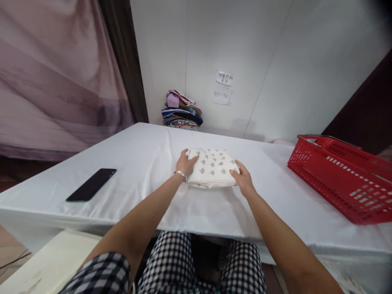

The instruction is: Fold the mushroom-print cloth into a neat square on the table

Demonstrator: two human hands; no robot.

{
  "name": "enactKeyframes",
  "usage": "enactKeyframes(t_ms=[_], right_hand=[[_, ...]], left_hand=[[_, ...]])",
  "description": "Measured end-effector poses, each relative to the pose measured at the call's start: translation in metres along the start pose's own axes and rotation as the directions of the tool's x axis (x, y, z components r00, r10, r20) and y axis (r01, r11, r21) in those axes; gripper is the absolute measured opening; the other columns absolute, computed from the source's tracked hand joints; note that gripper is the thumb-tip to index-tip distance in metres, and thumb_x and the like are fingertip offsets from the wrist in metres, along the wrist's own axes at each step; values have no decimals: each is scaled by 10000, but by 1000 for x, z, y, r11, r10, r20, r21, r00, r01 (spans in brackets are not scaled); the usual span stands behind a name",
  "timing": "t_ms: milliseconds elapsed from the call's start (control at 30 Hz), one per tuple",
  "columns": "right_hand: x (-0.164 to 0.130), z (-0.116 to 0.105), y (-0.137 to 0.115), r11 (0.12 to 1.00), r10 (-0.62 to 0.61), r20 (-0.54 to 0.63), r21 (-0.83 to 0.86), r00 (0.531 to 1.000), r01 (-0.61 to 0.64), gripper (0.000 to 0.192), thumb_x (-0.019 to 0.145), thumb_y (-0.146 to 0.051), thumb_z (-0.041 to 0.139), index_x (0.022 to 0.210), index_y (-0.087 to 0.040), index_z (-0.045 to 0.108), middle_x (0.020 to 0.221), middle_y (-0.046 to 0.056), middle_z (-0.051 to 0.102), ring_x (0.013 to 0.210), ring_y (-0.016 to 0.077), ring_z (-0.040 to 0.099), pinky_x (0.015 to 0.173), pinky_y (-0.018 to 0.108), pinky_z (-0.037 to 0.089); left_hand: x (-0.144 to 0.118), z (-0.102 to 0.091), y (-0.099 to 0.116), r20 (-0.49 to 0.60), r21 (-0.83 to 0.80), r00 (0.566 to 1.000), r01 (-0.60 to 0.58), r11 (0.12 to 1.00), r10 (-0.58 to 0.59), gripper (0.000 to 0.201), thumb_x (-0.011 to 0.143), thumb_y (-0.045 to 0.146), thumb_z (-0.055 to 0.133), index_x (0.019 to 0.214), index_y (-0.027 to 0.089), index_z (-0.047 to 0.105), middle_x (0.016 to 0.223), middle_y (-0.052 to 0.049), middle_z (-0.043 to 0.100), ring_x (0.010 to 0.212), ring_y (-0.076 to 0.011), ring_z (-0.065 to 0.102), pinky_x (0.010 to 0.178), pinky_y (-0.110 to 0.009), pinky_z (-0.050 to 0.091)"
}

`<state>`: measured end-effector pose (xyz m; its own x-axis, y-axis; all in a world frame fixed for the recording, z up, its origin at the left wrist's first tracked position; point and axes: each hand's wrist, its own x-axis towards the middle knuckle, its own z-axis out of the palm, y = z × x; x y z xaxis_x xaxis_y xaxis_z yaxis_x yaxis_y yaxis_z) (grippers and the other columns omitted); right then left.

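A folded white cloth garment [211, 168] with small grey-green printed shapes lies flat in the middle of the white-covered table [134, 171]. Its layers show along the near edge. My left hand [185, 164] grips its left side, thumb on top and fingers at the edge. On the opposite side, my right hand [243, 178] holds the right edge between thumb and fingers. A silver bracelet [181, 174] circles my left wrist. The fingertips under the cloth are hidden.
A dark phone [92, 185] lies at the left. The red plastic basket [339, 175] stands at the right. Behind the table's far edge is a stack of folded clothes [182, 112] by the wall, where paper notes [222, 94] hang. A pinkish curtain [58, 77] hangs at left.
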<state>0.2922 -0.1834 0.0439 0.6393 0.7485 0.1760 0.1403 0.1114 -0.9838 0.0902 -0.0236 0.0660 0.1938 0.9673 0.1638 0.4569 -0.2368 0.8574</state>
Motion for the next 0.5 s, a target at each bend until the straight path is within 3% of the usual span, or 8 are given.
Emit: enactKeyframes(t_ms=[100, 200, 300, 400, 500], right_hand=[[23, 5, -6, 999, -52, -30, 15, 998, 52, 730, 637, -346, 701, 1308, -201, 453, 1245, 75, 559, 1064, 215, 560, 899, 334, 463], [41, 5, 10, 998, 32, -55, -51, 998, -35, 730, 626, -332, 700, 1302, -194, 462, 1149, 82, 616, 965, 221, 600, 839, 352, 488], [45, 3, 41, 970, 86, -93, -218, 992, -104, 588, 631, -352, 684, 1182, -177, 575, 1076, 81, 649, 956, 241, 594, 862, 385, 467], [43, 0, 68, 948, 8, -115, -316, 993, -44, 474, 695, -431, 612, 1100, -187, 627, 1069, 66, 652, 990, 245, 575, 905, 399, 436], [43, -1, 79, 943, -35, -156, -332, 987, -19, 530, 694, -459, 610, 1151, -191, 601, 1139, 74, 622, 1044, 245, 548, 943, 390, 407]], left_hand=[[26, 2, 8, -27, 2, 998, -51, 999, 51, 737, 719, 520, 605, 1336, 215, 342, 1094, -96, 619, 969, -236, 603, 820, -325, 452], [39, 14, -3, 69, 19, 992, 103, 994, -104, 831, 719, 566, 580, 1375, 155, 278, 1160, -149, 594, 1033, -254, 582, 835, -334, 451], [33, 28, -26, 166, 89, 957, 225, 970, -237, 860, 672, 567, 626, 1340, 105, 346, 1159, -191, 594, 1080, -295, 559, 871, -363, 435], [19, 37, -44, 196, 170, 955, 191, 967, -223, 814, 654, 561, 643, 1311, 144, 406, 1187, -165, 587, 1106, -302, 545, 916, -374, 408], [7, 37, -50, 222, 164, 955, 161, 973, -195, 831, 653, 586, 632, 1328, 167, 387, 1199, -142, 585, 1070, -276, 571, 887, -353, 431]])
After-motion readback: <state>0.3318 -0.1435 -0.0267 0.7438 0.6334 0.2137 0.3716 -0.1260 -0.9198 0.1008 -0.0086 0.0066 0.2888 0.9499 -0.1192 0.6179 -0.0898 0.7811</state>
